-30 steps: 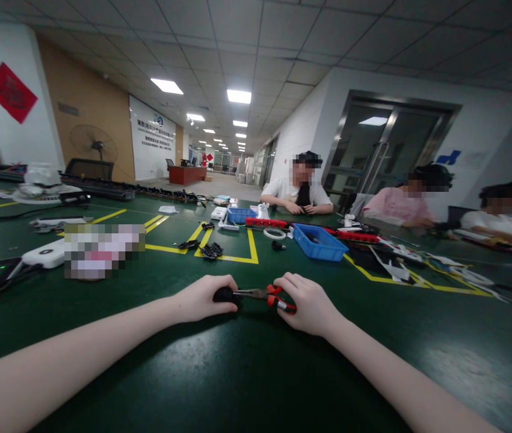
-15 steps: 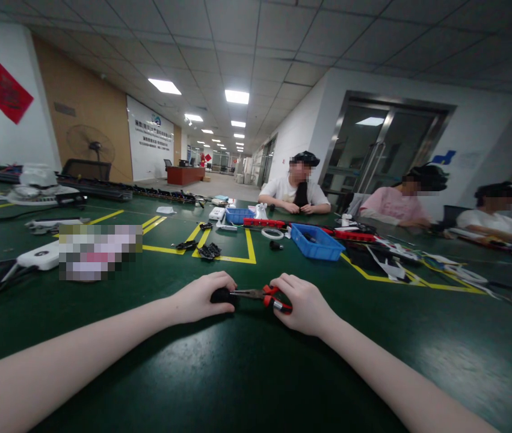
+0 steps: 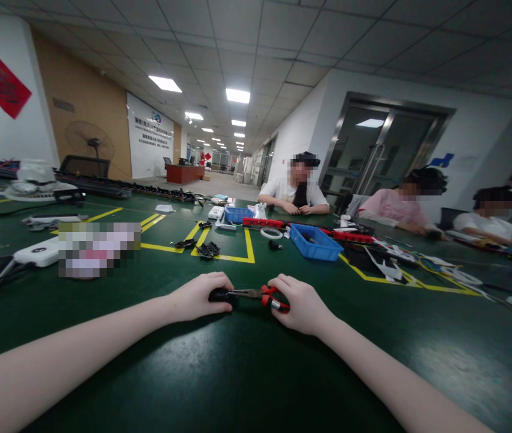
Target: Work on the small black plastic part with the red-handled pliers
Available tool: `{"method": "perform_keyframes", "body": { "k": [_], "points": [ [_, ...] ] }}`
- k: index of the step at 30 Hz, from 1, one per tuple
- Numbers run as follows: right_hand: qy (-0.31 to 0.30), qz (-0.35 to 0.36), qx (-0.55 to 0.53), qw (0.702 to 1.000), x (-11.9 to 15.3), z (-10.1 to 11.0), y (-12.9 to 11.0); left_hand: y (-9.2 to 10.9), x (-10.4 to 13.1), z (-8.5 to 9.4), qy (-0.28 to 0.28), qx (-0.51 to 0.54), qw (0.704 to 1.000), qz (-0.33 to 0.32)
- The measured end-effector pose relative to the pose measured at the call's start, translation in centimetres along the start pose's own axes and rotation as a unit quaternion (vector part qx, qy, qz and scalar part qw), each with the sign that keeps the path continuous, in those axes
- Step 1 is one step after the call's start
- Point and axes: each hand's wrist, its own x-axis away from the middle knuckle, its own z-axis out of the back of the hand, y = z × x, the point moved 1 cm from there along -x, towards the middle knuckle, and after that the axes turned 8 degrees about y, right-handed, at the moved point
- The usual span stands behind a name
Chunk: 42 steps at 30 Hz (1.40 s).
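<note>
Red-handled pliers (image 3: pixel 260 295) lie crosswise, gripped by the right hand (image 3: pixel 298 304). Their nose points left into a black part (image 3: pixel 218 294) clasped in the left hand (image 3: pixel 199 297).

Near edge: the left hand (image 3: pixel 199 297) and right hand (image 3: pixel 298 304) lay on the counter (image 3: pixel 246 373), pliers (image 3: pixel 256 294) between them.
Behind: a bin (image 3: pixel 314 242) sat right of centre.
Far left: a charger (image 3: pixel 37 252).
Far side: three people sat.

Green table (image 3: pixel 246 373), yellow tape lines (image 3: pixel 250 246), blue bin (image 3: pixel 313 242), white power bank (image 3: pixel 37 252)
</note>
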Motion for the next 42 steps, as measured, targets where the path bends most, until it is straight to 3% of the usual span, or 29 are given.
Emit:
{"method": "perform_keyframes", "body": {
  "k": [19, 32, 42],
  "points": [
    [-0.028, -0.058, -0.072, 0.995, 0.3, 0.1, -0.6, 0.0, 0.1, 0.1, -0.011, 0.020, 0.999, 0.029],
    [-0.028, -0.005, -0.047, 0.998, 0.0, 0.3, 0.7, 0.0, 0.2, 0.1, -0.023, 0.034, 0.999, 0.017],
    [-0.012, -0.015, 0.003, 1.000, 0.0, 0.3, 0.2, -0.1, 0.1, 0.0, -0.005, 0.027, 0.999, 0.025]
  ]
}}
